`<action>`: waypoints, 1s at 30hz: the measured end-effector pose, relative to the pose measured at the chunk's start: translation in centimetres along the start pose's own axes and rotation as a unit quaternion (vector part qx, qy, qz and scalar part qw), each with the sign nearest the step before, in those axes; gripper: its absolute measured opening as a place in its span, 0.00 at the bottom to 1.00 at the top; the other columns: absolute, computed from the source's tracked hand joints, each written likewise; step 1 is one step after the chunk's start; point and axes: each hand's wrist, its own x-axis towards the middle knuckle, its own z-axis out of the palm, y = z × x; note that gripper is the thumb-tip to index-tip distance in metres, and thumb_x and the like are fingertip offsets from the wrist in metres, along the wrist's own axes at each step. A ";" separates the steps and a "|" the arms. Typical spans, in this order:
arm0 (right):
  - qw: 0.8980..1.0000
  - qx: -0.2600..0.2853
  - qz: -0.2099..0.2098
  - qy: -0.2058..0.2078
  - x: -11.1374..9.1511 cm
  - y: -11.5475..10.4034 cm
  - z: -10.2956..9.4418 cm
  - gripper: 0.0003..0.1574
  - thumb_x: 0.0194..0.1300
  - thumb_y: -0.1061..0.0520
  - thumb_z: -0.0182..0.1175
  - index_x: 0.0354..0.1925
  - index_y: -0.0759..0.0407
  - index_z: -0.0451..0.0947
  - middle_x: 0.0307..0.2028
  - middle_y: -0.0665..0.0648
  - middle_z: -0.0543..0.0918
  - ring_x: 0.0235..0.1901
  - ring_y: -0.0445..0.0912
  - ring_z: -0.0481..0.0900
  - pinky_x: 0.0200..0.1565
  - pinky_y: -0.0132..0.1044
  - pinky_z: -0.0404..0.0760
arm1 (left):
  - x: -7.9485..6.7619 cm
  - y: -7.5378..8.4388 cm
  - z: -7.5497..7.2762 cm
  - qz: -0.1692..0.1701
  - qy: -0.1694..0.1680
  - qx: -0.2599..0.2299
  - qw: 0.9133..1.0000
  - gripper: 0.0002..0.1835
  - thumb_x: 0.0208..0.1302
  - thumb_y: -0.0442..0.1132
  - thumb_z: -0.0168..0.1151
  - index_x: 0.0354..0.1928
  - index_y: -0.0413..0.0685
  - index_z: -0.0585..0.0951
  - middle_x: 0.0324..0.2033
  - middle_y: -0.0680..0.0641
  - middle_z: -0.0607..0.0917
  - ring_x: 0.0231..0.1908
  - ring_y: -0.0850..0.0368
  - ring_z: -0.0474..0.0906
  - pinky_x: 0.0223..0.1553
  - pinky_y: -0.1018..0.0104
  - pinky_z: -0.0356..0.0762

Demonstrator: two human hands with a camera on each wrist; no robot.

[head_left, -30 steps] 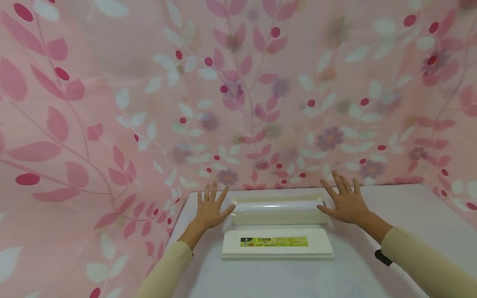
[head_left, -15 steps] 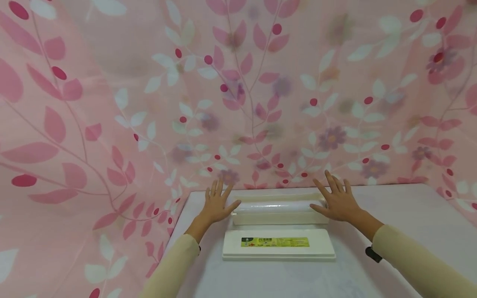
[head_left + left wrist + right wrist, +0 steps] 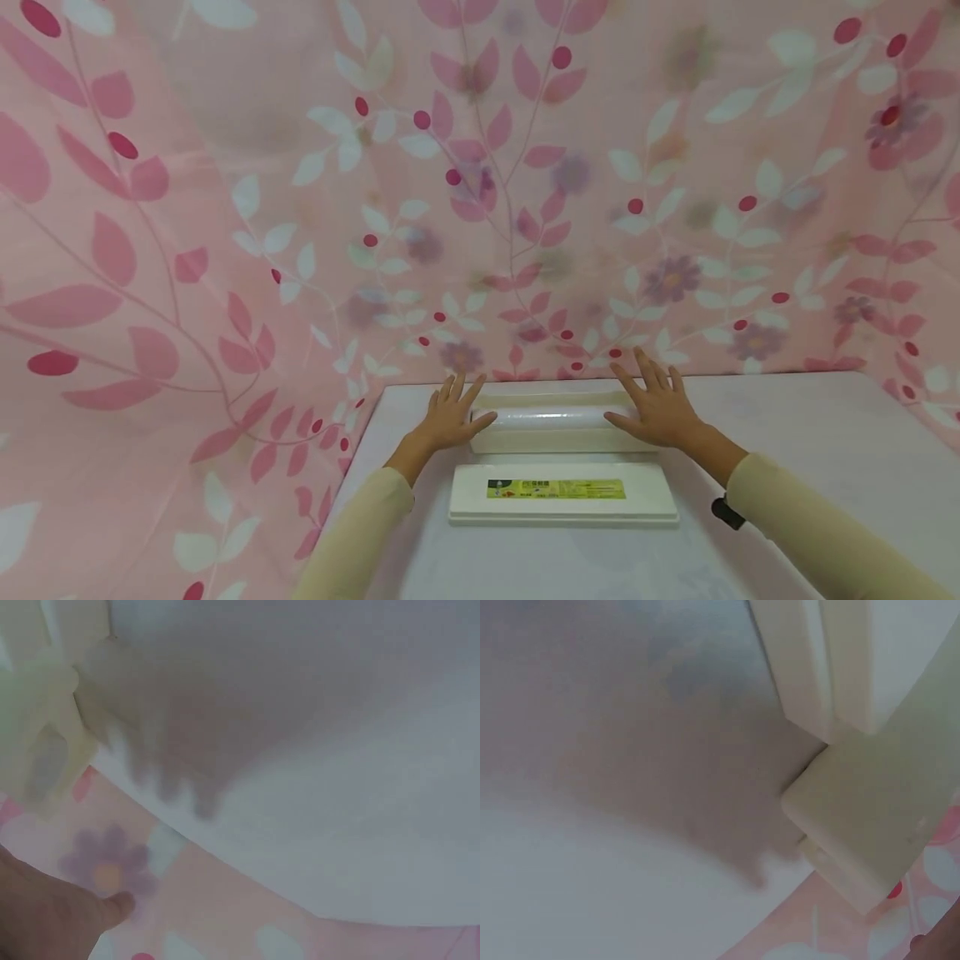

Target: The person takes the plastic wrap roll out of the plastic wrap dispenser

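Observation:
A roll of cling film (image 3: 551,418) lies in a long cream dispenser box (image 3: 562,442) near the back of the table. In front of it, parallel, is the white lid (image 3: 562,507) with a green-yellow label. My left hand (image 3: 448,421), fingers spread, is at the box's left end, its thumb overlapping the roll in the head view. My right hand (image 3: 663,412) is spread the same way over the right end, thumb pointing inward. In the left wrist view, part of the left hand (image 3: 52,915) shows beyond the box end (image 3: 45,742). The right wrist view has the other box end (image 3: 862,817).
The table (image 3: 810,467) has a pale cloth, on which both hands cast shadows in the wrist views. A pink curtain (image 3: 300,250) with leaves and flowers hangs behind the table and along its left side.
Both hands have moved inward, the left to the right and the right to the left, so they now overlap more of the box and roll. The box and lid have stayed in place.

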 end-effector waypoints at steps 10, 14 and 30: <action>0.999 0.031 -0.027 -0.001 0.6 -1.2 1.1 0.53 0.62 0.32 0.60 0.76 0.50 0.54 0.77 0.68 0.41 0.69 0.70 0.57 0.66 0.73 0.48 | 0.3 0.2 0.7 0.002 -0.034 -0.023 0.999 0.43 0.69 0.69 0.44 0.79 0.61 0.47 0.78 0.38 0.41 0.76 0.31 0.41 0.66 0.28 0.51; 0.999 0.031 -0.022 -0.012 0.9 -1.4 1.3 0.52 0.65 0.33 0.58 0.77 0.50 0.50 0.77 0.70 0.41 0.70 0.70 0.56 0.67 0.73 0.47 | 0.6 0.3 1.0 0.013 -0.044 -0.033 0.998 0.42 0.71 0.70 0.39 0.79 0.59 0.47 0.78 0.38 0.40 0.75 0.30 0.41 0.65 0.26 0.52; 0.995 0.089 -0.024 0.032 1.6 -2.3 1.9 0.59 0.52 0.39 0.71 0.73 0.52 0.52 0.67 0.71 0.59 0.63 0.64 0.64 0.59 0.70 0.63 | 1.3 0.4 1.9 0.008 -0.094 -0.042 0.995 0.43 0.70 0.70 0.40 0.79 0.60 0.45 0.79 0.45 0.40 0.77 0.40 0.43 0.65 0.27 0.54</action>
